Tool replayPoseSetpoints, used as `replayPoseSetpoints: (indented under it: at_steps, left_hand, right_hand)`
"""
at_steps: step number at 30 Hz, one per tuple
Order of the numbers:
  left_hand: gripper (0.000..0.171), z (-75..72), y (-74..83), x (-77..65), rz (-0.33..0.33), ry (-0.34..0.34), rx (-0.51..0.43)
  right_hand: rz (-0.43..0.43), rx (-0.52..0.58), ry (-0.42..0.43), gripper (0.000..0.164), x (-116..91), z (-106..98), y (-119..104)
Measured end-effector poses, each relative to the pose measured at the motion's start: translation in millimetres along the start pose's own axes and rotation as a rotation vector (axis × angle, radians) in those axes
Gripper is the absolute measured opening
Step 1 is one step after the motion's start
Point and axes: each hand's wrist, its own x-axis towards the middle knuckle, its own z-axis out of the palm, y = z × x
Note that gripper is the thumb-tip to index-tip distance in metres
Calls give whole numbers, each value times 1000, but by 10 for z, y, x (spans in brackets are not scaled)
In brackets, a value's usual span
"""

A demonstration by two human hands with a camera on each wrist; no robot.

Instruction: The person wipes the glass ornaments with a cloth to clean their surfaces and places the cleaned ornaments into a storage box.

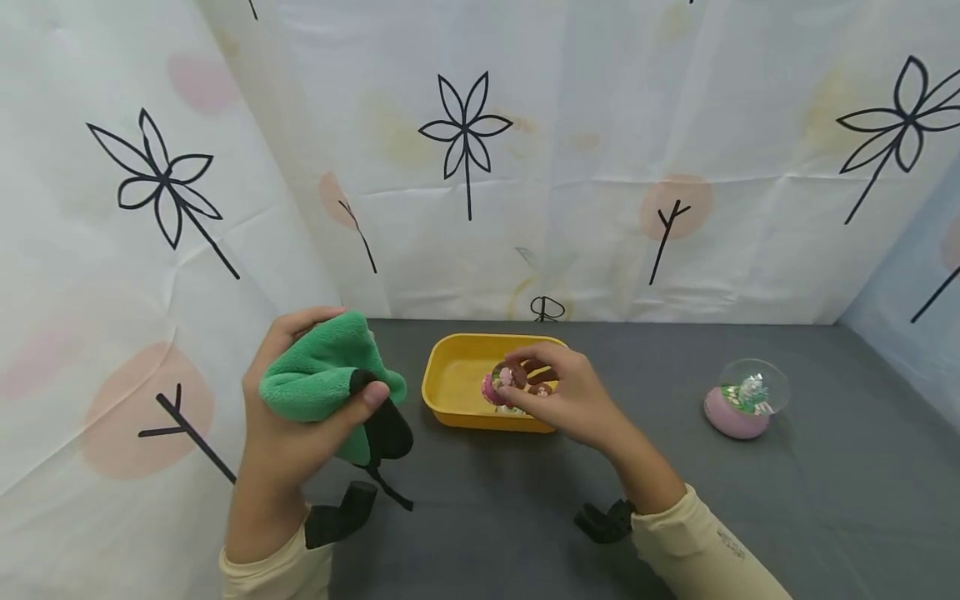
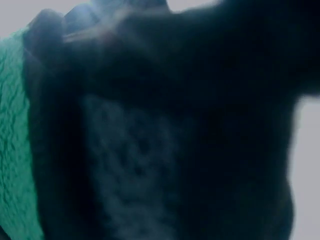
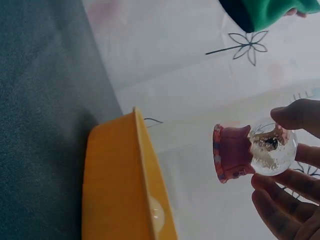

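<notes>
My left hand (image 1: 287,440) is gripping a green cloth (image 1: 315,375) left of the tray (image 1: 480,419). My right hand (image 1: 567,393) is pinching a small globe (image 3: 252,151) above the tray's right half. Table (image 1: 648,371) is stretching between tray and pink globe (image 1: 737,415); a curtain (image 1: 592,108) is hanging along its far edge.

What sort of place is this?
Probably an improvised indoor tabletop recording booth: printed fabric hangs as a backdrop behind a plain grey work surface, with a yellow tray set out on it. Can't tell what room it's in.
</notes>
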Motion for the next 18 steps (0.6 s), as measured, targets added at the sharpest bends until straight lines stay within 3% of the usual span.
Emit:
replayPoseSetpoints:
  at_steps: [8,18]
  left_hand:
    - [71,-166,86,22,-3,32,1]
    - [71,-248,87,14,-9,9,-4]
  right_hand:
    - [0,-86,-74,32,236,259,221]
    - [104,-181,-180,28,422,472,409]
